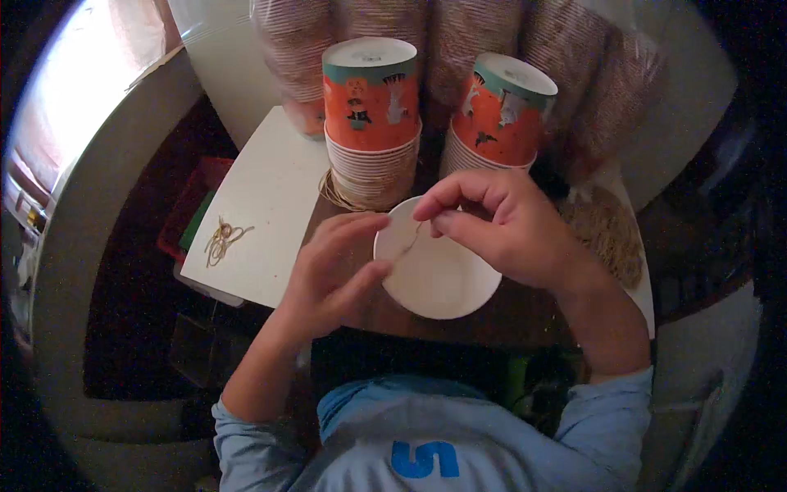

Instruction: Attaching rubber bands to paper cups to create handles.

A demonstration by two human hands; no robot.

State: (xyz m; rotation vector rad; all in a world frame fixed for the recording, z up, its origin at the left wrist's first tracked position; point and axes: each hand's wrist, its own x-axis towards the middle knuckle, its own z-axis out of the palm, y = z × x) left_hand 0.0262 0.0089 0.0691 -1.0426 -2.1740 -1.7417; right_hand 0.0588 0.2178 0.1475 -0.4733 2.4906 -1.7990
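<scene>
A round white paper bowl (447, 287) stands mouth up at the table's near edge, below both hands. Above it, my right hand (508, 225) pinches a thin tan cord (416, 240) between thumb and forefinger, and the strand dangles over the bowl's inside. My left hand (328, 266) is at the bowl's left rim, thumb and fingers spread apart, slightly blurred. Whether its fingertips touch the rim or the cord, I cannot tell. Behind the bowl rise two upside-down stacks of orange-and-green printed paper tubs, a left stack (373, 107) and a right stack (504, 111).
Loose cord loops (221, 242) lie on the white tabletop (258, 201) at left. A bundle of tan cords (607, 234) rests beyond my right forearm. More cord circles the left stack's base. Tall plastic-wrapped cup stacks (475, 41) line the back. A red crate (193, 197) stands left, below the table.
</scene>
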